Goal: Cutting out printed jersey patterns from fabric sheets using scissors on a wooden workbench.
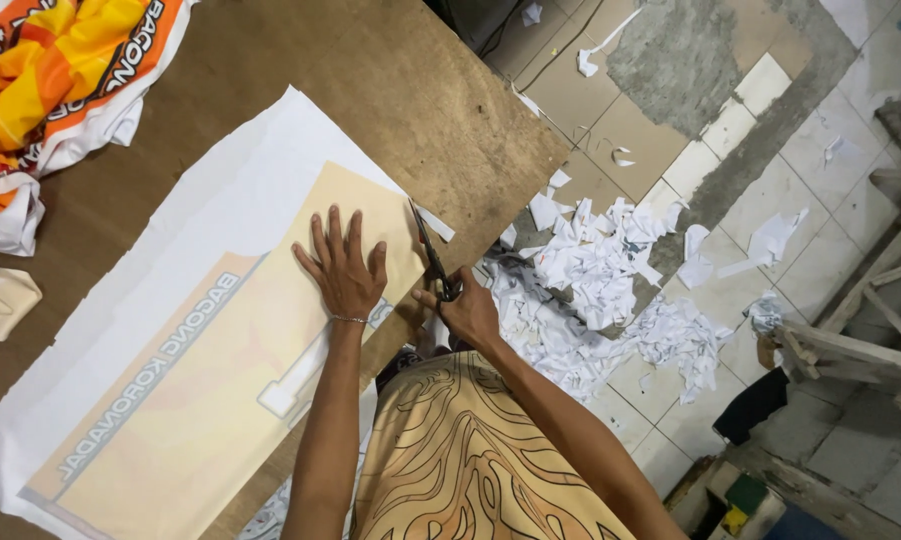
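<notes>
There is just one view, from a camera worn on the person's head, looking steeply down over their own chest and forearms. It sits close: the left hand (342,268) and right hand (467,308) land near the centre, arms running in from six o'clock. The brown worktable (440,110) fills the frame from seven round to twelve o'clock. From one to five o'clock the view drops past its edge to the tiled floor (810,260), farther off.

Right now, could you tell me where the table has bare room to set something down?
Bare table lies beyond the printed sheet, between the orange cloth and the far edge. The left hand presses the sheet; the right hand works scissors. Paper scraps crowd the floor.
</notes>
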